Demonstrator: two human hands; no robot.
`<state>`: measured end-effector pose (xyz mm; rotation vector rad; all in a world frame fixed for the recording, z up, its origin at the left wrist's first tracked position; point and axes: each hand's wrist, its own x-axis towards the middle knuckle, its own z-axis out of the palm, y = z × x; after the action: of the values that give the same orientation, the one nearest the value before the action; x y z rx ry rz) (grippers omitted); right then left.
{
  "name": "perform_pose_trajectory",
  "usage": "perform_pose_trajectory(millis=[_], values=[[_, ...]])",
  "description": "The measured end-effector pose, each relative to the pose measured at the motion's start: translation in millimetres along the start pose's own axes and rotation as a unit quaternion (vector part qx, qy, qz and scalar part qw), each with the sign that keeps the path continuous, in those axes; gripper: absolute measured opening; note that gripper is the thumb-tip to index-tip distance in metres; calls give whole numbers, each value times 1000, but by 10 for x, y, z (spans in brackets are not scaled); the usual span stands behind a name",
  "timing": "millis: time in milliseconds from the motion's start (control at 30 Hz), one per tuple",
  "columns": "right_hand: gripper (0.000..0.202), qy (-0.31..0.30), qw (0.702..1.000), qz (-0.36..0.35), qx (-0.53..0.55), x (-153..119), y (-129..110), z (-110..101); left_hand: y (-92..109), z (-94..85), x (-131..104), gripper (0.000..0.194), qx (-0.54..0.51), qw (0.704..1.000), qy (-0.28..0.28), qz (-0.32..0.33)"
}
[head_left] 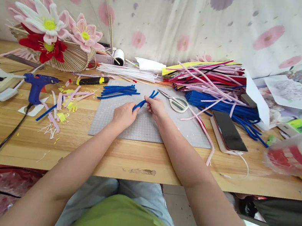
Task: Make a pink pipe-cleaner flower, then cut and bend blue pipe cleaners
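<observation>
Over the middle of the grey cutting mat (108, 121), a few short blue pipe cleaners (139, 105) run between my two hands. My left hand (125, 115) is closed around their lower end. Fingers of my right hand (155, 106) pinch them nearer the top, where the tips spread apart. Left of my hands lies a loose pile of cut blue pipe cleaners (118, 91) on the mat. Just right of my right hand, scissors with pale handles (178, 104) rest on the mat, blades pointing left.
A blue glue gun (36, 87) stands at left beside pink and yellow scraps (62, 117). Behind it are fuzzy flowers (49, 25). Bundled pipe cleaners (210, 76) fill the back right. A phone (229, 131) and a plastic-wrapped tub (298, 156) sit at right.
</observation>
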<state>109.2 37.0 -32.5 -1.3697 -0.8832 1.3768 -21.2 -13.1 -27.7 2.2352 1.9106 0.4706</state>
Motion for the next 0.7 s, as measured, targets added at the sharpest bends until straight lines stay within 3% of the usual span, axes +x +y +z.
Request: perform_pose_trajectory(millis=[433,600,700], values=[[30,47,999,1,-15,18,-1,12,42,26,-59,29,37,998,-20,40],[28,35,989,-61,-128,17,10,-4,10,-22,-65,29,-40,999,-30,-10],[32,40,966,-115,-227,16,27,24,-16,-63,-1,43,-154,988,-16,-22]])
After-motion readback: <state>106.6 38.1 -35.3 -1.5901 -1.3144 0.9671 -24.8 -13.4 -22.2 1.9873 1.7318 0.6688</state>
